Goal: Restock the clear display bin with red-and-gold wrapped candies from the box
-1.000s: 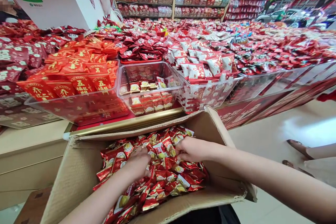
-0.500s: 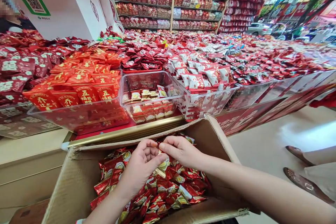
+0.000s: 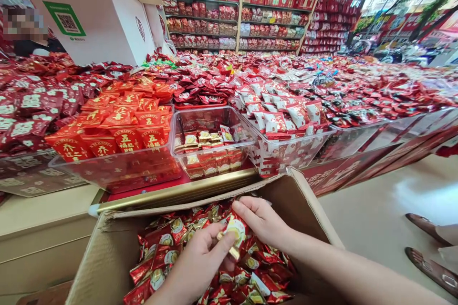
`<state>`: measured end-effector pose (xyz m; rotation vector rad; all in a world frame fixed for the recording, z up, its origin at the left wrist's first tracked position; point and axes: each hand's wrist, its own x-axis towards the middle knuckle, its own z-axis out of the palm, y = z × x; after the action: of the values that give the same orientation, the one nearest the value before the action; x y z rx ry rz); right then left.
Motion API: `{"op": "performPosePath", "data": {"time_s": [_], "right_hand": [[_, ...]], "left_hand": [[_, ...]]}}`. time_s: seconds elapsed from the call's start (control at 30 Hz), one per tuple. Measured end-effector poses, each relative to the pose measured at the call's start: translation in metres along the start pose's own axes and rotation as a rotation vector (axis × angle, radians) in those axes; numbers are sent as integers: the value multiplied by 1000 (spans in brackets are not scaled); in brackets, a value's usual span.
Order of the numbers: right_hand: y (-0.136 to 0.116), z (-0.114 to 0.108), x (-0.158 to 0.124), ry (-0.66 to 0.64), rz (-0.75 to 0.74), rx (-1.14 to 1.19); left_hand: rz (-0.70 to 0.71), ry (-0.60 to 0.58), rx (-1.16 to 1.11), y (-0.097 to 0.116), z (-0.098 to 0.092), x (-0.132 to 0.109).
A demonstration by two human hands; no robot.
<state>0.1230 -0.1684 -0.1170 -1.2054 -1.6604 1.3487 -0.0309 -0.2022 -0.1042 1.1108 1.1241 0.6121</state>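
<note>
1. Pinching the gold-edged lower end of a small red packet, your left hand is gripping it between thumb and fingers
2. Your right hand is gripping the same packet near its upper end
3. That packet is showing you a yellow fruit picture, its print being too small to read, and is sitting above the open cardboard box
4. Inside the box, similar packets are lying heaped below your hands
5. Just beyond the box, a clear tub is holding packets whose front row is reading "DURIAN"
6. Left of the tub, orange-red bags are bearing "BE HAPPY", some with 五福, others with 乔
7. Farther back, a green-bordered QR code sign is facing you
</note>
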Motion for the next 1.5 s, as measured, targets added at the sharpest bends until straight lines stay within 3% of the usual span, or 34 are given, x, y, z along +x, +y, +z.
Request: {"op": "performPosePath", "data": {"time_s": [0.13, 0.37, 0.57, 0.73, 1.17, 1.23, 1.3, 1.4, 1.5], "right_hand": [[2, 4, 0, -7, 3, 1], [-4, 2, 0, 44, -40, 35], [-7, 3, 1, -44, 135, 279], [-10, 1, 5, 27, 86, 361], [-1, 6, -1, -63, 80, 156], [-3, 6, -4, 53, -47, -25], [-6, 6, -9, 163, -322, -276], [-13, 5, -14, 155, -759, -615], [-20, 6, -15, 158, -930, -910]], "left_hand": [[66, -2, 37, 3, 1, -3], [92, 38, -16, -11, 4, 4], [151, 178, 81, -1, 1, 3], [112, 182, 62, -1, 1, 2], [210, 194, 21, 4, 1, 2], [135, 234, 59, -1, -1, 5], [77, 274, 65, -7, -4, 8], [82, 266, -21, -11, -6, 11], [39, 234, -105, -7, -6, 9]]}}
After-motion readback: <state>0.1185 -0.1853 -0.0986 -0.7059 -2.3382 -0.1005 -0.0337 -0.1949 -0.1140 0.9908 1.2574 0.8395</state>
